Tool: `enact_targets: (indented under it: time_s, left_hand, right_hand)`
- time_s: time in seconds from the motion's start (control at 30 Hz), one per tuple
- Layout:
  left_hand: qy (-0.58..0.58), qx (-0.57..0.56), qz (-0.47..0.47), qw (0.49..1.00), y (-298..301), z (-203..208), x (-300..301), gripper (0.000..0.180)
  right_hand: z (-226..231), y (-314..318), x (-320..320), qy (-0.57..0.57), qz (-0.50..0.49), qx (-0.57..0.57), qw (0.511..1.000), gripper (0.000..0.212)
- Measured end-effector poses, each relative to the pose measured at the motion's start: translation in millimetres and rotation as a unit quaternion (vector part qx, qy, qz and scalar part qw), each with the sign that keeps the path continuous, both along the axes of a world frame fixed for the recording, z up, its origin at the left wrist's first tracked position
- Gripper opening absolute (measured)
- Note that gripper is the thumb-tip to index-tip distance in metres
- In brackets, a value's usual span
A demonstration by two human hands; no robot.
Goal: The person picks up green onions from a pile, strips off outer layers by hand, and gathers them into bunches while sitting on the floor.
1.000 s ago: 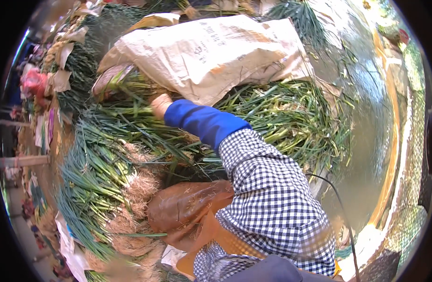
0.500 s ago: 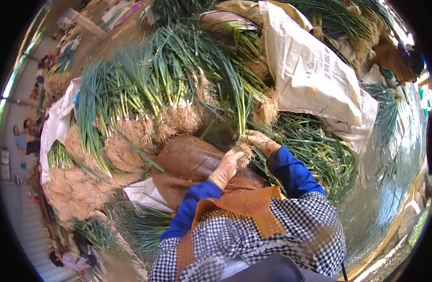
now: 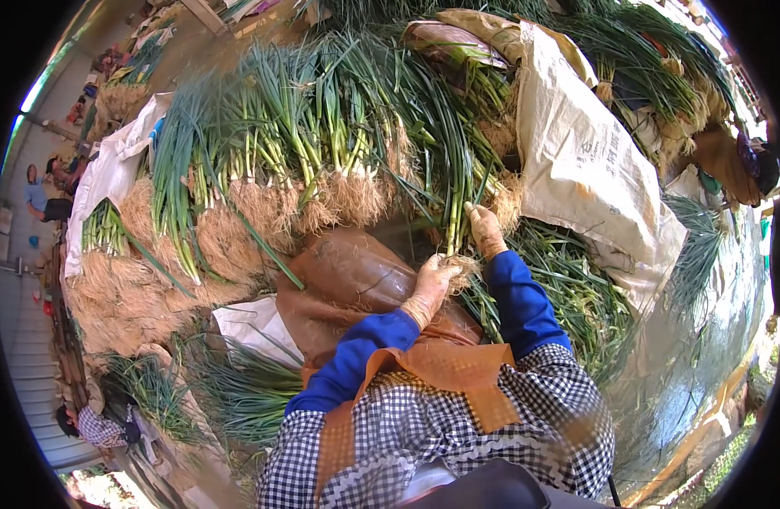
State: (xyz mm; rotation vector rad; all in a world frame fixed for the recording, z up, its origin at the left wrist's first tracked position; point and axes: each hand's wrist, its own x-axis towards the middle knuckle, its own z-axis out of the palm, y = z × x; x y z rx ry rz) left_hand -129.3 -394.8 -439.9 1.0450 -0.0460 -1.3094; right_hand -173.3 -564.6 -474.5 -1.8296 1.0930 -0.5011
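A small bunch of green onions (image 3: pixel 455 222) stands with its leaves pointing away from me and its pale, stringy roots (image 3: pixel 465 271) toward my lap. My left hand (image 3: pixel 431 287) is closed around its root end, over a brown apron (image 3: pixel 364 276). Higher up, my right hand (image 3: pixel 486 231) is at the right side of the stalks, its fingers drawn together against them. What the right fingertips pinch is too small to make out. Just left of the bunch lies a row of rooted green onions (image 3: pixel 353 191), roots toward me.
Loose green leaves (image 3: pixel 576 293) are heaped by my right forearm. A white woven sack (image 3: pixel 576 161) covers more onions at the far right. Root-heavy bundles (image 3: pixel 135 314) pile up at the left. More greens (image 3: pixel 250 399) lie by my left elbow. People (image 3: pixel 101 424) sit farther off.
My right hand has moved from the roots up along the stalks. The left hand remains at the root end, slightly farther right in the picture. The view has shifted a little.
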Motion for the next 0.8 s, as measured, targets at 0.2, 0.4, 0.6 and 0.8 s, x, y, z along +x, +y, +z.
enact_targets:
  time_s: [0.2,0.4,0.6,0.8]
  left_hand:
    - [-0.082,0.006,0.059,0.995,2.3,-1.1,3.0,0.018]
    - [-0.171,0.032,0.029,0.984,3.8,-5.0,2.6,0.024]
    - [0.306,-0.072,-0.058,0.947,7.8,3.8,25.7,0.022]
    - [0.116,0.033,0.074,0.990,4.0,-23.4,7.4,0.015]
  right_hand:
    - [19.5,6.4,4.6,0.162,-0.001,-0.193,0.968,0.035]
    - [59.0,10.5,29.4,0.193,0.155,0.031,0.968,0.053]
    - [39.2,41.3,-8.6,-0.324,0.015,0.370,0.871,0.025]
    - [77.5,115.6,-58.0,-0.488,-0.064,0.533,0.688,0.023]
